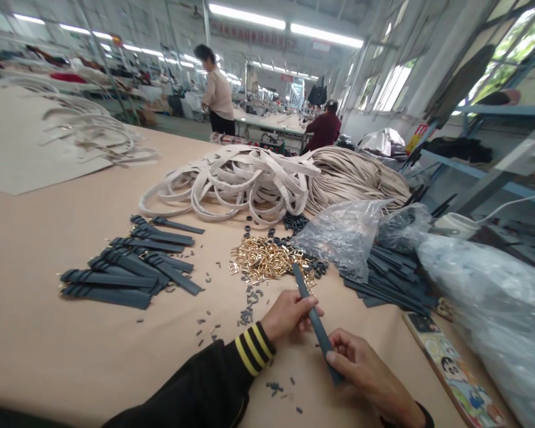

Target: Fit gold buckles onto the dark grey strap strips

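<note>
A flat dark blue strap (320, 330) is held slantwise above the table between my two hands. My left hand (289, 315) grips it around its upper half, thumb on top. Lower down, my right hand (356, 359) pinches the strap near its bottom end between thumb and fingers. Just beyond the strap's far end lies a heap of gold buckles (263, 258). Small dark rings (296, 223) lie behind and beside the buckles. Left of them, a pile of dark straps fitted with loops (129, 267) rests on the table. More plain dark strips (390, 276) lie to the right.
Cream looped strips (245, 181) and a bundle of beige cords (356, 175) lie at the back. Clear plastic bags (343, 232) and a phone in a cartoon case (455, 368) are on the right. Tiny dark scraps (274, 387) dot the table (93, 351). Two people are farther off.
</note>
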`<state>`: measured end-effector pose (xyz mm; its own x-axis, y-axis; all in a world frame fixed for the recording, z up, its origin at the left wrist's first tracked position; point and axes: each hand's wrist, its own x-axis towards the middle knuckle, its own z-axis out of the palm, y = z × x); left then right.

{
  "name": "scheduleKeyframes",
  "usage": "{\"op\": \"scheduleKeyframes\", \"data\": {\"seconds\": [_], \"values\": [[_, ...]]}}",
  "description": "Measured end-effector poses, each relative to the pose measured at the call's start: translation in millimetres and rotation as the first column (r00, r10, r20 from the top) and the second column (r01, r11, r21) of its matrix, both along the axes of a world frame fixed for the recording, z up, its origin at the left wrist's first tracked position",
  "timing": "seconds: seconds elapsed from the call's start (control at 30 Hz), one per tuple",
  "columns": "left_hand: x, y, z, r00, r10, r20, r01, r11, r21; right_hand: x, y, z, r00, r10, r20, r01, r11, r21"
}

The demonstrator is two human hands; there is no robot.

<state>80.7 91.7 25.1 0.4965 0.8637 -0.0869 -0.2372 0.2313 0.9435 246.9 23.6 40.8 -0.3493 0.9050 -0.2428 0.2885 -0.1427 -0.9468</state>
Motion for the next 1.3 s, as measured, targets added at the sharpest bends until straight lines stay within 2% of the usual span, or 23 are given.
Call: {"op": "scheduleKeyframes", "data": {"seconds": [0.1, 0.17, 0.23, 0.37, 0.47, 0.6, 0.67, 0.73, 0.83, 1.07, 1.3], "values": [[-8, 9, 0.8, 0.977, 0.178, 0.116, -0.167, 0.981, -0.100, 9, -1, 1.0, 0.998, 0.035, 0.049, -0.036, 0.999, 0.015], [-21, 15, 0.5, 0.955, 0.259, 0.143, -0.232, 0.955, -0.184, 15, 1, 3.7, 0.996, 0.053, 0.077, -0.054, 0.998, 0.016], [-32, 19, -0.8, 0.938, 0.312, 0.148, -0.272, 0.932, -0.242, 19, 5, 5.8, 0.993, 0.069, 0.095, -0.071, 0.997, 0.010], [-38, 20, -2.5, 0.922, 0.366, 0.127, -0.324, 0.909, -0.264, 23, 15, 7.1, 0.991, 0.077, 0.109, -0.079, 0.997, 0.011], [-34, 18, -2.1, 0.922, 0.381, 0.076, -0.352, 0.901, -0.253, 20, 29, 9.5, 0.983, 0.081, 0.163, -0.082, 0.997, 0.000], [-24, 11, -2.8, 0.931, 0.362, 0.044, -0.344, 0.911, -0.228, -1, 54, 14.7, 0.934, 0.049, 0.355, -0.094, 0.990, 0.109], [-21, 8, -3.7, 0.936, 0.349, 0.045, -0.331, 0.917, -0.223, -17, 65, 15.6, 0.950, 0.064, 0.305, -0.097, 0.991, 0.094], [-19, 6, -4.3, 0.936, 0.349, 0.056, -0.328, 0.916, -0.230, -30, 73, 15.1, 0.979, 0.082, 0.186, -0.087, 0.996, 0.019], [-20, 6, -3.8, 0.936, 0.343, 0.078, -0.313, 0.913, -0.263, -40, 78, 12.7, 0.995, 0.074, 0.066, -0.071, 0.996, -0.050], [-23, 8, -1.9, 0.960, 0.261, 0.099, -0.220, 0.927, -0.304, -30, 77, 5.6, 0.996, 0.092, -0.023, -0.093, 0.994, -0.063], [-23, 8, -5.2, 0.955, 0.284, 0.084, -0.247, 0.919, -0.308, -31, 76, 5.5, 0.994, 0.083, -0.066, -0.088, 0.993, -0.075]]}}
